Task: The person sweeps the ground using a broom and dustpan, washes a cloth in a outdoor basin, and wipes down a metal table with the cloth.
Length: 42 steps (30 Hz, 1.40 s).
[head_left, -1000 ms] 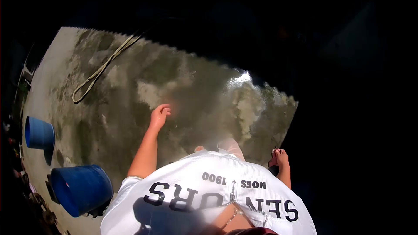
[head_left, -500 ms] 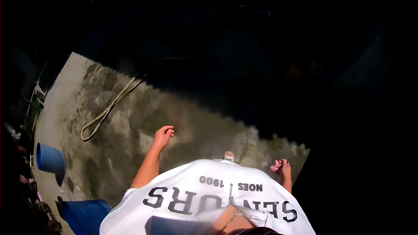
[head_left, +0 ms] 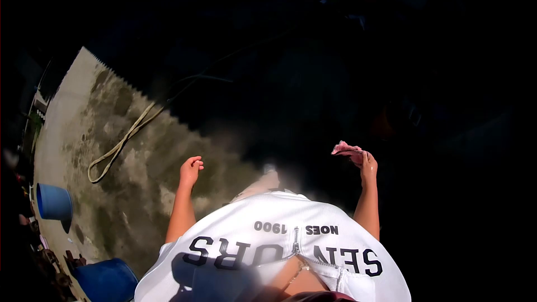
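Observation:
My right hand (head_left: pixel 368 168), in the sun at the right, pinches a crumpled pink cloth (head_left: pixel 347 150) that sticks out to its left. What the cloth is exactly, I cannot make out. On the other side, my left hand (head_left: pixel 191 170) hangs at waist height over the concrete, its fingers loosely bent and apart, with nothing in them. A looped pale hose or rope (head_left: pixel 114 151) lies on the ground beyond it to the left. Below my body a leg (head_left: pixel 260 184) shows partly, its foot blurred at the shadow's edge.
Two blue tubs stand at lower left: a smaller tub (head_left: pixel 55 201) and a larger tub (head_left: pixel 106 281) nearer me. Stained concrete (head_left: pixel 134 190) is sunlit on the left. Deep shadow hides most of what lies ahead and to the right.
My right hand has come up and forward with the pink cloth. My left hand has shifted slightly left. The shadow's edge is now closer, and the tubs and hose sit farther left in view.

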Each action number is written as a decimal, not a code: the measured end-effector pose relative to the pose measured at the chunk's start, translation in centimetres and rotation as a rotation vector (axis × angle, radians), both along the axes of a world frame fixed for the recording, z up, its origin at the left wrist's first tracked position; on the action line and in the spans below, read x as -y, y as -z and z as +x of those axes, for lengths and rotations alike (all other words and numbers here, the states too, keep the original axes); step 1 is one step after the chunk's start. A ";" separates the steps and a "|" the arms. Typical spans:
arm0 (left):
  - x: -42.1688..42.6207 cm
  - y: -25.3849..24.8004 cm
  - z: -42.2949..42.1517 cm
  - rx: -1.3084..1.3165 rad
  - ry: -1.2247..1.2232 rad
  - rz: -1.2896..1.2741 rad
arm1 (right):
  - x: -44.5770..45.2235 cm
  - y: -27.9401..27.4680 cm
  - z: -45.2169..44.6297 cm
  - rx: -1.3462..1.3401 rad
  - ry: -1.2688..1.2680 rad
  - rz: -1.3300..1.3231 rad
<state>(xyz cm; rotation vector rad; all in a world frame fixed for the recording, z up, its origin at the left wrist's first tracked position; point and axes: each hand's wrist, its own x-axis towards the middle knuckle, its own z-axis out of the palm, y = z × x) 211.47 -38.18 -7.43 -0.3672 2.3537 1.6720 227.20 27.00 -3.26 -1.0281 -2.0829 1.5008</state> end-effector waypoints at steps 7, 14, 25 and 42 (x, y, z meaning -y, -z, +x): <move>-13.5 -2.1 -26.1 -0.097 0.235 -0.094 | -6.6 0.3 -10.3 0.401 0.099 0.164; -27.6 -3.6 -48.4 -0.351 0.539 -0.282 | -13.2 5.5 -20.4 0.577 0.199 0.212; -35.4 -6.8 -72.3 -0.054 0.353 -0.376 | -29.9 19.1 -57.1 1.094 -0.478 0.221; -46.8 -13.1 -120.3 -0.281 0.479 -0.143 | -15.3 -19.1 -136.0 0.290 -1.296 0.081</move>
